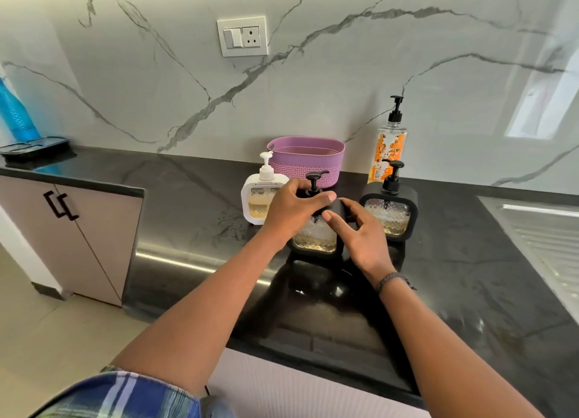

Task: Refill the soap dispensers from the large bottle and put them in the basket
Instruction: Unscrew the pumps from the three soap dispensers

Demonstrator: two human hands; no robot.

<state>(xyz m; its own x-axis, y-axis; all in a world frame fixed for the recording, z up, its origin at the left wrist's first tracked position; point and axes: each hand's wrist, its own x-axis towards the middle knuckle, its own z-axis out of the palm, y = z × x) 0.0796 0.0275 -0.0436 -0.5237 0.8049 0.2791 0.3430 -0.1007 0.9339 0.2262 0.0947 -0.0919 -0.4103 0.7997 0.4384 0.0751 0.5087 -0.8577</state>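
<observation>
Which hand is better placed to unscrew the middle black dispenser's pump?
Left. The left hand curls round the middle black dispenser at its pump neck; the right hand holds its side, steadying it.

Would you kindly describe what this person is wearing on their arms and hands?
Both forearms are bare, with no gloves or rings visible on the left hand or right hand. A thin dark wristband circles the right wrist. A blue, white and green checked sleeve shows at the left upper arm.

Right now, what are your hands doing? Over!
Left grip on pump of middle black dispenser; right grip holds its side. Purple basket behind, no dispenser in it. Way to basket open.
</observation>
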